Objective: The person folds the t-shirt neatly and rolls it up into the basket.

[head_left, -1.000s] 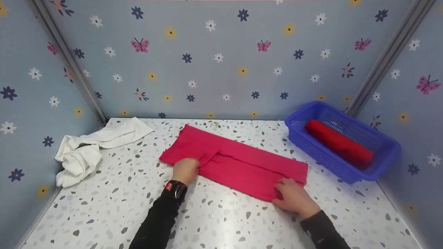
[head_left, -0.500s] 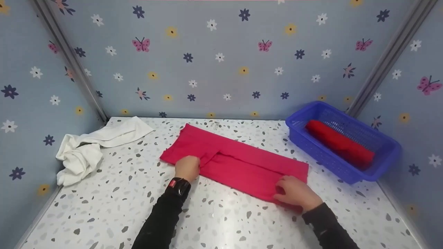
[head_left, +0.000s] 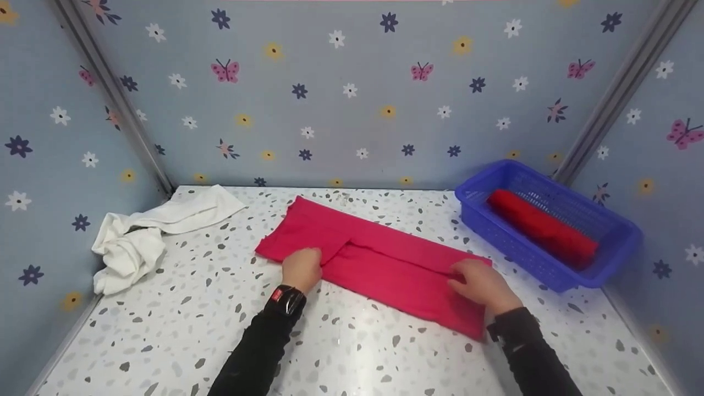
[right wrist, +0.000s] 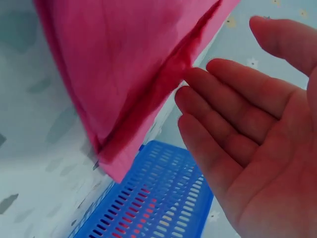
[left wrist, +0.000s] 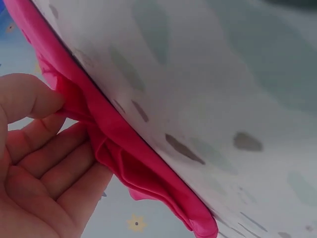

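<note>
A folded pink garment [head_left: 396,280] lies slantwise across the speckled table, a fold line running along its length. At its near left edge my left hand [head_left: 302,270] pinches the fabric between thumb and forefinger, as the pinched garment [left wrist: 126,148] shows in the left wrist view. Over the right end, my right hand [head_left: 486,284] hovers at the inner fold. Its fingers [right wrist: 233,104] are loosely straight in the right wrist view, the tips by the garment's folded edge [right wrist: 163,74], and the thumb stands apart. No cloth shows between that thumb and the fingers.
A blue plastic basket [head_left: 478,228] stands at the back right with a rolled red cloth [head_left: 542,228] inside. A crumpled white cloth [head_left: 132,253] lies at the left wall. Flower-patterned panels [head_left: 352,110] enclose the table [head_left: 341,352] at the back and both sides.
My right hand has moved away from the near edge toward the fold on the right end. The garment's near right corner now lies spread toward me. My left hand keeps its pinch, barely moved.
</note>
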A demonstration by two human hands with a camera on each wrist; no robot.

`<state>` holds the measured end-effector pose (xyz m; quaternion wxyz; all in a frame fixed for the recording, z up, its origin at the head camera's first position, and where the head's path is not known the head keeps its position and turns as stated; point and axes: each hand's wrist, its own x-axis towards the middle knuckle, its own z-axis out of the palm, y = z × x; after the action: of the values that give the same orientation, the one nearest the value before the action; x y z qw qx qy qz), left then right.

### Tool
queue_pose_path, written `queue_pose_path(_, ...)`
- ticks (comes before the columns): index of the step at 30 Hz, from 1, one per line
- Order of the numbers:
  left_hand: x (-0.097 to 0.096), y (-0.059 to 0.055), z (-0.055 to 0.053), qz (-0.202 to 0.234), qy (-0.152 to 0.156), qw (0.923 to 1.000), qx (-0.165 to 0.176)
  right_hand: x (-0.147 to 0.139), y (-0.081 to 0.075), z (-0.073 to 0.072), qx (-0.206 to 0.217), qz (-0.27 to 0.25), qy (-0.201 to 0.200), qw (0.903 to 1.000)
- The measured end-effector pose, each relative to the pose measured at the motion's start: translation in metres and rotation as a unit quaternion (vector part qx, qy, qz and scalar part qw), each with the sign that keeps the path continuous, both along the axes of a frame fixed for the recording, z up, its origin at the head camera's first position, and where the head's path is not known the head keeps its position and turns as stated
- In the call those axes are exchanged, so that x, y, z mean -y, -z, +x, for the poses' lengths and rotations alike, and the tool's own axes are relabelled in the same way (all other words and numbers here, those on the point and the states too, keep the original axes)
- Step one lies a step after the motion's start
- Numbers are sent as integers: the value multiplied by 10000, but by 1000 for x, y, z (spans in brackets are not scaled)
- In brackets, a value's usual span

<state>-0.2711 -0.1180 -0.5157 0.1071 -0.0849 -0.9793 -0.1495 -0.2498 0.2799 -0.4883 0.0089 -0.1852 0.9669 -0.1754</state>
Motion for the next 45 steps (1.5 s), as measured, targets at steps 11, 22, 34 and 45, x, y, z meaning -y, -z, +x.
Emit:
queue_pose_path(11,-11,5,13,-350,124,9985,-401,-18,11,-29,91,180,361,9991)
queue_pose_path(22,-34,7,25,-658,-66,9978,76,-21,14,-35,384,164,269,9988)
queue_pose_path(34,-42,2,26,-271,348,9937,1028,-23,13,-34,326,183,82,9993)
queue_pose_path(45,-29,5,13,-149,601,9957,691,-21,13,-24,144,436,-42,9989)
